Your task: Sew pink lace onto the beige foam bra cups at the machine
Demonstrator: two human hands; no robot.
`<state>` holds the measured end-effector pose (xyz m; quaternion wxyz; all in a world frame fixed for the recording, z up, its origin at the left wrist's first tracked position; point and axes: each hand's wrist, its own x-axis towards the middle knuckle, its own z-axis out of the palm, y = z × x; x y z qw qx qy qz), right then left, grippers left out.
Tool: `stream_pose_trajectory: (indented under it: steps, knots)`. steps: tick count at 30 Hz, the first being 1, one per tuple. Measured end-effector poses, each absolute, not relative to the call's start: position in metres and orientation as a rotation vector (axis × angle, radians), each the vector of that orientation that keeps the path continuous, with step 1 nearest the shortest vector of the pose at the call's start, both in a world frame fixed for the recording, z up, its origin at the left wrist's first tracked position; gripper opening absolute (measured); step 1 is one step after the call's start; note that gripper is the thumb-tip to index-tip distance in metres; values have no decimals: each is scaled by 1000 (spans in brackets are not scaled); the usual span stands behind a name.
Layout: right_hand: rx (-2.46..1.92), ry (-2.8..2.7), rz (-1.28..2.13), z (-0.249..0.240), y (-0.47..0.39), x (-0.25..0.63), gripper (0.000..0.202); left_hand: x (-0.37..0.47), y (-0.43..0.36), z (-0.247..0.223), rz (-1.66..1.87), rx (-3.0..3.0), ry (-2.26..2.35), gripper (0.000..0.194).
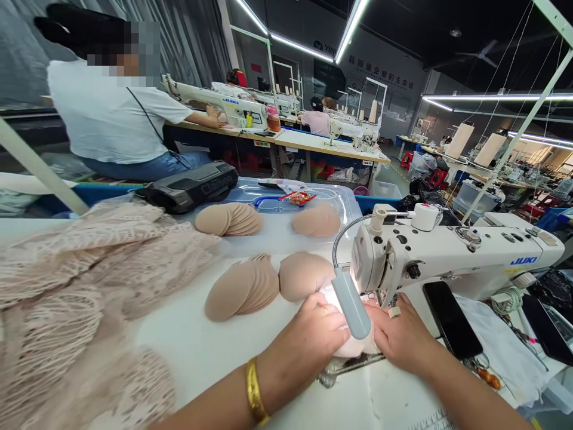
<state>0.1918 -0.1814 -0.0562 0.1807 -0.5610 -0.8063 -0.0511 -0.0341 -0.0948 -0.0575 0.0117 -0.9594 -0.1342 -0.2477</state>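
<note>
A pale pink fabric piece (pixel 353 348) lies on the bed of the white sewing machine (pixel 452 257), brightly lit near the needle. My left hand (pixel 313 328), with a ring and a gold bangle, is closed on the fabric's left side. On the other side, close to the presser foot, my right hand (pixel 405 331) grips the fabric with bent fingers. A grey lamp head (pixel 351 304) on a bendable neck hides part of the fabric and some fingertips. Just beyond my left hand rests a beige foam bra cup (pixel 304 276), beside a fanned stack of cups (pixel 242 286).
Beige lace fabric (pixel 89 286) covers the table's left. More cups (pixel 230 219) sit farther back, near a black speaker (pixel 192 185) and a clear plastic tray (pixel 308 191). A phone (pixel 452 319) and white cloth (pixel 496 340) lie at right. A co-worker (pixel 111 113) sits ahead left.
</note>
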Motion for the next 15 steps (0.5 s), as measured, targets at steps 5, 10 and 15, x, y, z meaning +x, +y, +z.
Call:
stream_pose_trajectory:
  steps: [5, 10, 15]
  knots:
    - [-1614, -2226, -96, -53, -181, 189, 34, -28, -96, -63, -793, -2923, -457, 24]
    - [-1604, -2212, -67, -51, -178, 190, 29, -24, -99, -68, -842, -2861, -491, 24]
    - [-1475, -2210, -119, -52, -181, 194, 28, -24, -103, -64, -845, -2867, -495, 27]
